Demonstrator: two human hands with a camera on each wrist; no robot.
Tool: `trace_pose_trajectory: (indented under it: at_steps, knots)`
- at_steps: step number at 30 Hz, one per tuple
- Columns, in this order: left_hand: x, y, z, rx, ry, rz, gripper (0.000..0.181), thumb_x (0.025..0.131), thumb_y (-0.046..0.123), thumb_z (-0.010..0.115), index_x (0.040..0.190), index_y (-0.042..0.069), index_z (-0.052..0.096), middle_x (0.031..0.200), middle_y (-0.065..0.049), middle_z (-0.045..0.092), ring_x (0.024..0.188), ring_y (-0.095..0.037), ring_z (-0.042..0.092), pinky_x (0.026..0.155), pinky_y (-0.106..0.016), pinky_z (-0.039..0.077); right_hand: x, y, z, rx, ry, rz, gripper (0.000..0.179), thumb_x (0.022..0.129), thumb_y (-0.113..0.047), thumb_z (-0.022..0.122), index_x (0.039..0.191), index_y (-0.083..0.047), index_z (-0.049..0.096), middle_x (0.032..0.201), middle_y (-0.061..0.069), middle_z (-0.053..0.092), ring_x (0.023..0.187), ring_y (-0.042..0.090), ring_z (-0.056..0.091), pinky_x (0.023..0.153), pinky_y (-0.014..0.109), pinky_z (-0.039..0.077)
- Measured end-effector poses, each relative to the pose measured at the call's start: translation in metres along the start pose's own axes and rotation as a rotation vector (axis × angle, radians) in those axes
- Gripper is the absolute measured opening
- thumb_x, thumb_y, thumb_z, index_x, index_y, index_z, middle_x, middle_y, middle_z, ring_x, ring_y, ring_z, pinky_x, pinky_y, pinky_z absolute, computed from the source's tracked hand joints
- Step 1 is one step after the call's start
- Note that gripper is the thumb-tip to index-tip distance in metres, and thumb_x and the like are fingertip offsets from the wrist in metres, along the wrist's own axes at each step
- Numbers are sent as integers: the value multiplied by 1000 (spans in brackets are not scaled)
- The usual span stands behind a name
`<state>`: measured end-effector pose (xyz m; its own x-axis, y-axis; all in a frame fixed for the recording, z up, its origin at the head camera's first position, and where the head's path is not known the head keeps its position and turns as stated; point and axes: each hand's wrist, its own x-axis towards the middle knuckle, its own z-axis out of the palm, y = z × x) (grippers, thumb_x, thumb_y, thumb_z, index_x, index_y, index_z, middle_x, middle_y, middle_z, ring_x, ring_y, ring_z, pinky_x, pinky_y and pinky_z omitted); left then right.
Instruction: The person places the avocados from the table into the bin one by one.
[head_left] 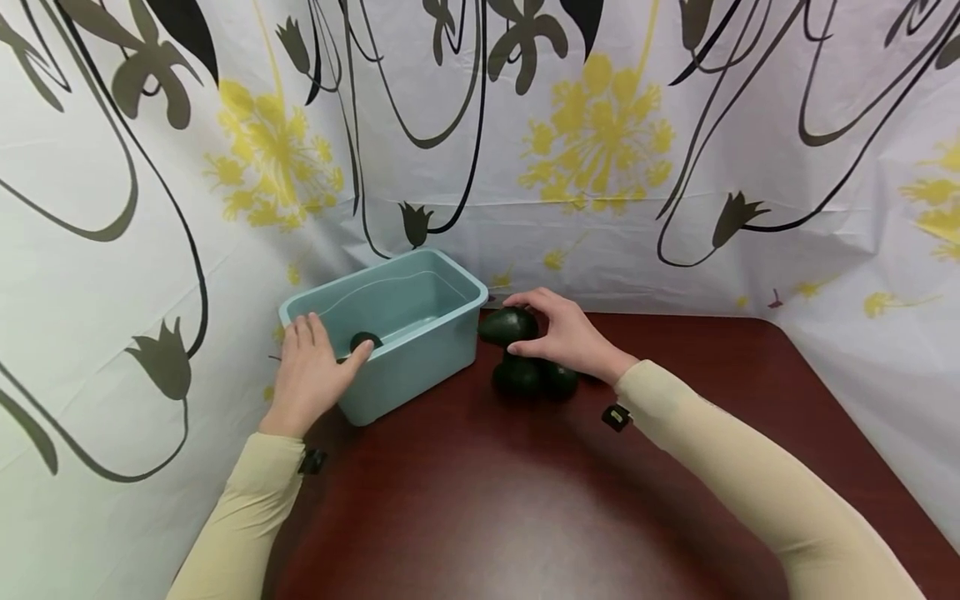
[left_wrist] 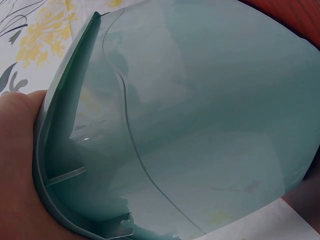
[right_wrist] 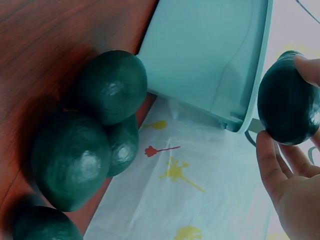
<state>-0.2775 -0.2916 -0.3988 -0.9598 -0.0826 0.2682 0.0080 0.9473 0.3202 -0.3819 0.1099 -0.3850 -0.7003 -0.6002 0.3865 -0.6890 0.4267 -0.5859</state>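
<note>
My right hand (head_left: 566,335) pinches a dark green avocado (head_left: 504,327) between thumb and fingers. It is raised above a group of avocados (head_left: 517,380) on the table, just right of a pale teal plastic bin (head_left: 420,377). In the right wrist view the held avocado (right_wrist: 286,102) is beyond the bin's rim, while several others (right_wrist: 72,160) sit close together on the wood. My left hand (head_left: 311,375) rests over the bin's near-left corner, fingers fairly straight and thumb spread along the near rim. Inside the bin, partly hidden by that thumb, is a dark rounded object (head_left: 365,340).
A reddish-brown wooden table (head_left: 480,500) lies under everything, its far right corner rounded. White cloth (head_left: 450,183) with yellow flowers and dark stems hangs behind and to the left. The bin stands close to that cloth.
</note>
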Motion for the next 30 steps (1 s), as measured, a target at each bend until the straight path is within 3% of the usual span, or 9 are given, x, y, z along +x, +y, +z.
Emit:
trace_pose_trajectory:
  at_steps: [5,13,19,26,30]
  knots:
    - [-1,1,-1,-3,-7,11,115,95,76,33,153,-17,-1,158,-41,1,146,-56,2,115,-65,10,7,-3,-1,8,12,-17,60,83,-48,81,136,-37,57,129,-18,52,112,10,52,85,39,52]
    - [-2,1,-2,-12,-18,5,116,95,77,34,153,-16,-3,158,-41,-1,146,-56,0,115,-66,10,20,-7,-2,25,39,-25,60,82,-46,83,136,-40,57,127,-19,53,111,8,52,95,43,50]
    - [-4,0,-1,-8,0,20,115,95,76,35,153,-17,-2,158,-42,1,146,-56,2,115,-66,11,29,-12,-2,63,57,-13,57,83,-45,83,134,-43,56,126,-17,54,108,8,54,93,35,51]
    - [-7,0,0,-13,13,13,115,96,75,36,153,-17,-1,157,-43,1,145,-57,2,113,-67,13,44,-14,-3,71,82,-25,61,83,-45,82,137,-28,59,124,-13,54,107,11,54,91,34,52]
    - [-5,2,1,-17,16,21,115,95,75,36,153,-18,-1,157,-43,2,145,-58,3,113,-68,13,52,-15,-7,56,109,-9,59,83,-41,83,136,-29,59,124,-12,54,107,13,55,91,35,53]
